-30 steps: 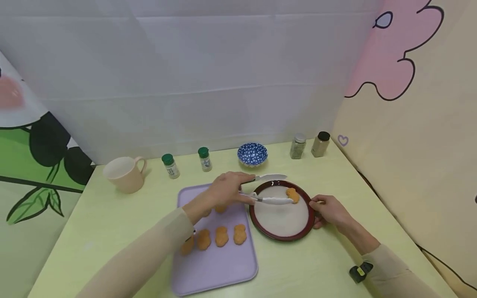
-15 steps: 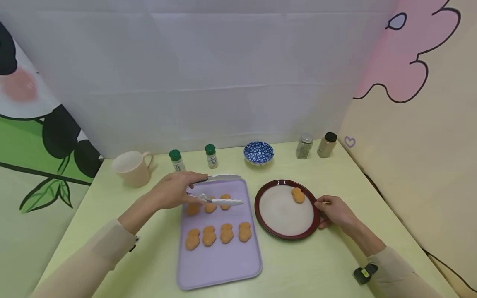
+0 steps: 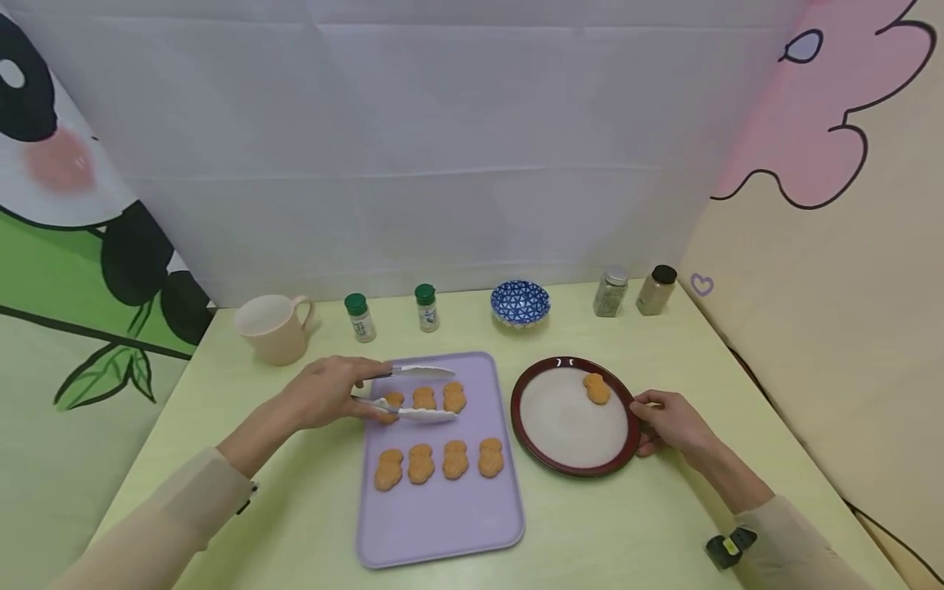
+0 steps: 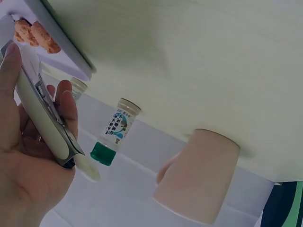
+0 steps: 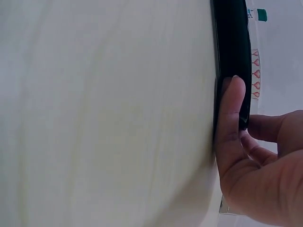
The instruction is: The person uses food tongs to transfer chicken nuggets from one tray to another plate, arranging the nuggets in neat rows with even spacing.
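Observation:
My left hand [image 3: 332, 393] holds a pair of tongs [image 3: 426, 416] with pale, scalloped ends. Their two arms are spread apart over the back row of golden nuggets [image 3: 424, 398] on a lilac tray [image 3: 442, 524]; nothing is between the ends. In the left wrist view, the tongs' cream handle [image 4: 40, 113] lies across the palm, between thumb and fingers. A front row of nuggets [image 3: 455, 460] lies nearer me. To the right, my right hand [image 3: 674, 426] grips the rim of a round brown-edged plate [image 3: 568, 434]. One nugget [image 3: 596, 389] lies near the plate's back right.
Along the back of the table stand a pink mug [image 3: 271, 330], two green-capped shakers [image 3: 361, 324], a blue patterned bowl [image 3: 520, 303] and two spice jars [image 3: 610, 293]. Behind them hangs a white cloth [image 3: 442, 164]. A wall [image 3: 826, 328] flanks the right side.
My left hand has moved left with the tongs, from over the plate to over the back row on the tray. The right hand stays on the plate rim.

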Motion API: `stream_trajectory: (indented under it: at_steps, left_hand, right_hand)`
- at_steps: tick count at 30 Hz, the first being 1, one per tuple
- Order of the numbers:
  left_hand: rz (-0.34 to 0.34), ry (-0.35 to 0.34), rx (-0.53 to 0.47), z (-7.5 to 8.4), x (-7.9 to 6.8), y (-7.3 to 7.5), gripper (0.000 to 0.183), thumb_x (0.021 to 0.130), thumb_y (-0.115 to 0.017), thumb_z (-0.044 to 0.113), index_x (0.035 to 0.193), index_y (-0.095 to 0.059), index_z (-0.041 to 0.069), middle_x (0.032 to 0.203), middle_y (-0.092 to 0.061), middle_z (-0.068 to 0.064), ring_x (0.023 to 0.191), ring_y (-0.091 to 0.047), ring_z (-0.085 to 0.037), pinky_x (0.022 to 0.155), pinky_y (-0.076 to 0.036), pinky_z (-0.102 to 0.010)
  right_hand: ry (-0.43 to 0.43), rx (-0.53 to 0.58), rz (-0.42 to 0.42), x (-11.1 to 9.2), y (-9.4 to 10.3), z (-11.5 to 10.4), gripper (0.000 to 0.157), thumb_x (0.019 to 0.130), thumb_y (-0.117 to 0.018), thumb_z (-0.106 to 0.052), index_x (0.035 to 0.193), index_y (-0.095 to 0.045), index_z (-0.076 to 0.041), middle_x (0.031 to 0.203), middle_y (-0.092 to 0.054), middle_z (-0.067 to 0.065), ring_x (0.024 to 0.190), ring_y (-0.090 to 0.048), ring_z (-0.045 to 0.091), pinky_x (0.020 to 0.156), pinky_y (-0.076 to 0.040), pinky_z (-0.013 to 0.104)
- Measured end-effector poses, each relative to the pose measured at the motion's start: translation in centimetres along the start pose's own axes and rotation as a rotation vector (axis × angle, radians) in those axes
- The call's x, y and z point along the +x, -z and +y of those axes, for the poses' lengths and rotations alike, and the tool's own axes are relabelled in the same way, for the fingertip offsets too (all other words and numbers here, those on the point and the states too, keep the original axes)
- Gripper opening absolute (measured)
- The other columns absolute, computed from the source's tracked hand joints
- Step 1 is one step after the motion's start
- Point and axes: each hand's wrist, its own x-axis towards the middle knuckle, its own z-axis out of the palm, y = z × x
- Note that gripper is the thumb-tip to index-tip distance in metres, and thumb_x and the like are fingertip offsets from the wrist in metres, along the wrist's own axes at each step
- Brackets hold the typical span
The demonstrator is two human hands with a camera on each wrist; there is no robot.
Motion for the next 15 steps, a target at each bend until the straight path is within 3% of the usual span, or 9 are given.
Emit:
stream_trajectory:
  at_steps: [3, 15]
  left_hand:
    - [-0.017, 0.006, -0.003, -0.21, 0.15, -0.42, 0.071, 0.070, -0.074, 0.058, 0.130, -0.059, 0.024, 0.125, -0.059, 0.008, 0.103, -0.058, -0.011, 0.082, -0.046, -0.038]
    - [-0.021, 0.039, -0.055, -0.07, 0.02, -0.81, 0.066, 0.072, -0.073, 0.056, 0.128, -0.061, 0.025, 0.113, -0.065, 0.007, 0.082, -0.056, -0.006, 0.071, -0.044, -0.032]
  right_hand:
    - [-0.002, 0.011, 0.003, -0.04, 0.03, 0.14, 0.027, 0.099, -0.050, -0.016, 0.113, -0.055, 0.006, 0.072, -0.057, 0.015, 0.057, -0.061, 0.026, 0.056, -0.054, 0.043]
    - [-0.005, 0.021, -0.001, -0.06, 0.03, 0.15, 0.027, 0.099, -0.049, -0.015, 0.114, -0.054, 0.007, 0.072, -0.058, 0.014, 0.056, -0.062, 0.026, 0.056, -0.054, 0.043]
